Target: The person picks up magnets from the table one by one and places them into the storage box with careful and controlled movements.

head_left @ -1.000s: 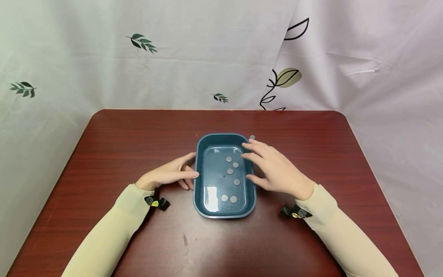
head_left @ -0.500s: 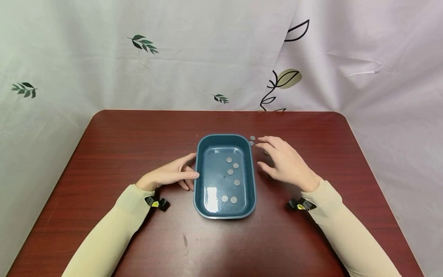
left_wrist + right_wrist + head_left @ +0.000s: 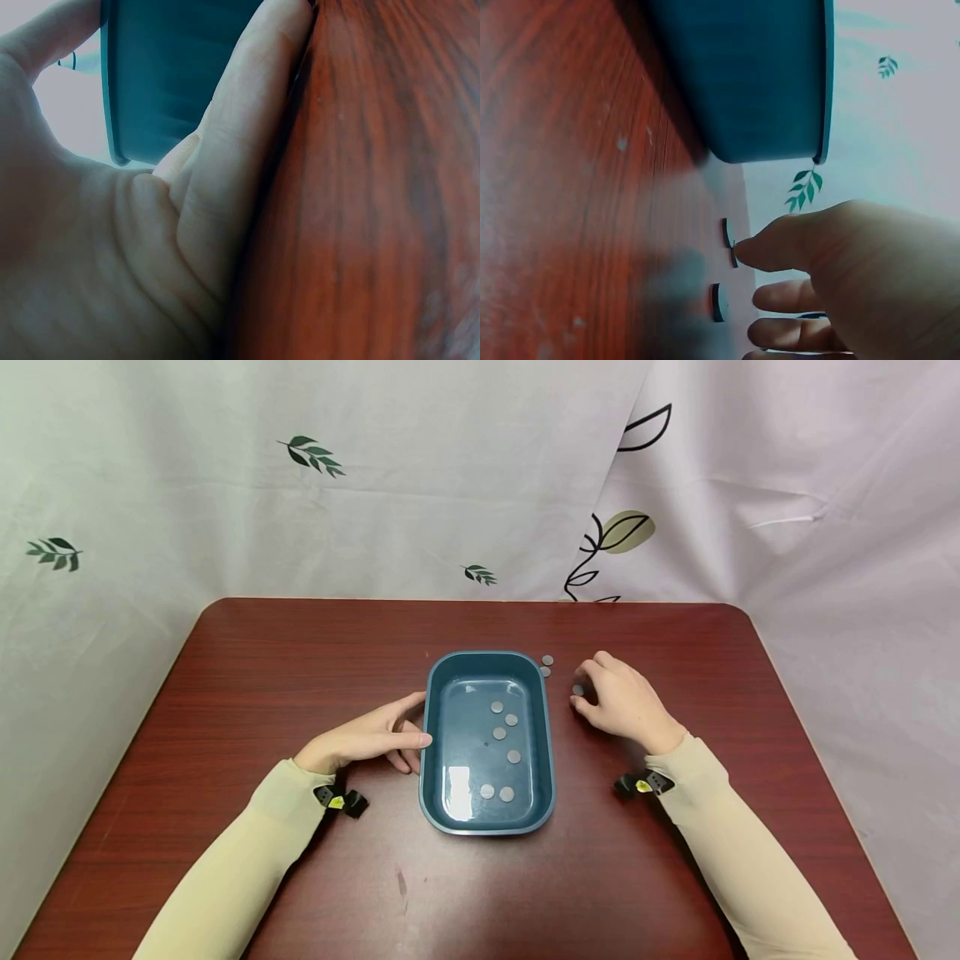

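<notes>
A blue rectangular tray (image 3: 431, 802) stands on the table with several silvery coins (image 3: 513, 757) lying in it. At its left side is my left hand (image 3: 367, 735), thumb on the rim and fingers along the outer wall. In the left wrist view, straight fingers (image 3: 240, 127) lie low against that wall. My right hand (image 3: 622, 700) is low over the table, right of the tray, fingers bent. Its thumb and index finger stand on either side of a single coin (image 3: 577, 690); the right wrist view shows a gap between this coin (image 3: 719, 302) and the fingertips.
Two more coins (image 3: 546, 666) lie on the table by the tray's far right corner. The reddish-brown wooden table (image 3: 337, 877) ends at a back edge, with a pale leaf-patterned curtain (image 3: 420, 468) behind it. Each wrist wears a small black camera (image 3: 354, 803).
My right hand has moved right, away from over the tray's rim, and down to a coin on the table, its fingers drawing in. My left hand and the tray hold their place.
</notes>
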